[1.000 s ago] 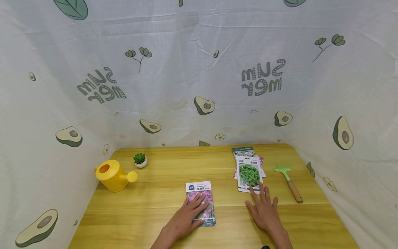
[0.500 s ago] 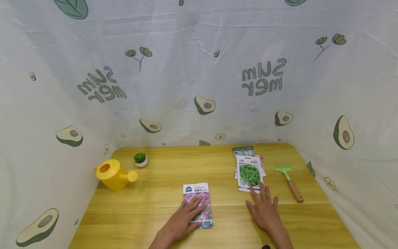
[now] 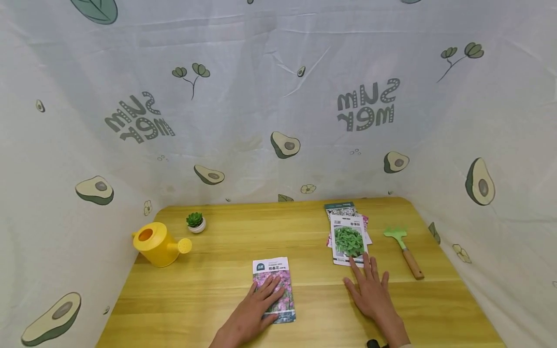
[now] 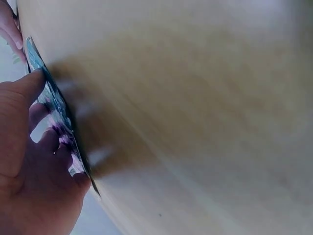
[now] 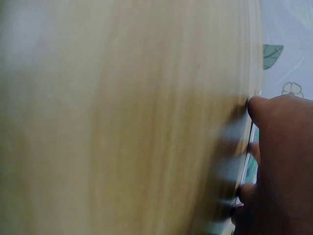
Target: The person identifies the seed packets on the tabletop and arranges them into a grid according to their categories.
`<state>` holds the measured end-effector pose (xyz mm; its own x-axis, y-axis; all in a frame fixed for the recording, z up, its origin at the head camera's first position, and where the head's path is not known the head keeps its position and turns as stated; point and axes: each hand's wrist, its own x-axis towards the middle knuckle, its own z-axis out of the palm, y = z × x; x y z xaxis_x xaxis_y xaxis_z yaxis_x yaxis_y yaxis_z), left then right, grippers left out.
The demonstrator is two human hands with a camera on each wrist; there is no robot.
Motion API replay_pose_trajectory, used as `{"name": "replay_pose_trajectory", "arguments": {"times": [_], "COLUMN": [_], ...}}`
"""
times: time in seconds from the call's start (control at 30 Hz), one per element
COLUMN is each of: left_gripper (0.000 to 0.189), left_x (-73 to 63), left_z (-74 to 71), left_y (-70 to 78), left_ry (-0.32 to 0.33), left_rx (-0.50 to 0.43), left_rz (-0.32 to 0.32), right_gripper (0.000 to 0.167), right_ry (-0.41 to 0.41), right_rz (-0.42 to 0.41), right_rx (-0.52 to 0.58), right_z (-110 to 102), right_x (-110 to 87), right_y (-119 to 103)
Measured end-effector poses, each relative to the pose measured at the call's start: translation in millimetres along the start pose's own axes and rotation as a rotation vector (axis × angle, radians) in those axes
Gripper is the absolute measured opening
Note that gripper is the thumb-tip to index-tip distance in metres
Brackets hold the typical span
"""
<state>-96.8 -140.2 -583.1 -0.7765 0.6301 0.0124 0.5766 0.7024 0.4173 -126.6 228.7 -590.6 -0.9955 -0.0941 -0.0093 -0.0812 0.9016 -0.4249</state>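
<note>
1. Shifted slightly left and nearer the person since a second ago, the pink-flowered rectangular seed packet [image 3: 285, 303] lies on the yellow wood-grain table [image 3: 217, 251] beneath the left hand [image 3: 251, 311], whose extended fingers partly hide it.
2. Fingers of the right hand [image 3: 372, 296] spread wide, tips apparently touching the white green-leaf packet [image 3: 348, 238], which overlaps other packets [image 3: 341, 208].
3. Rightward lies a green-headed, wooden-handled rake [image 3: 406, 254]; leftward, a yellow plastic watering can [image 3: 157, 247] and white-potted succulent [image 3: 195, 221].

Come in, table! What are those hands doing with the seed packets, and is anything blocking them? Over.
Left hand resting on pink flower packet. Right hand overlapping lower edge of green leafy packet. Nothing else seen atop either packet.
</note>
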Motion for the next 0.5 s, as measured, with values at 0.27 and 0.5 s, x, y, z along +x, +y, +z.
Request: {"name": "replay_pose_trajectory", "arguments": {"times": [0.27,0.5], "left_gripper": [0.066,0.065], "left_x": [-2.2,-3.8], "left_z": [-2.1,-4.4], "left_y": [6.0,9.5], "left_ry": [-0.040,-0.034], "left_rx": [0.034,0.045], "left_rz": [-0.046,-0.053], "right_gripper": [0.068,0.067], "right_ry": [-0.015,-0.013], "right_rz": [0.009,0.008], "right_rx": [0.011,0.002], "right_z": [-3.7,-5.0], "right_x": [-1.7,1.2], "right_y": [-4.0,-4.0]}}
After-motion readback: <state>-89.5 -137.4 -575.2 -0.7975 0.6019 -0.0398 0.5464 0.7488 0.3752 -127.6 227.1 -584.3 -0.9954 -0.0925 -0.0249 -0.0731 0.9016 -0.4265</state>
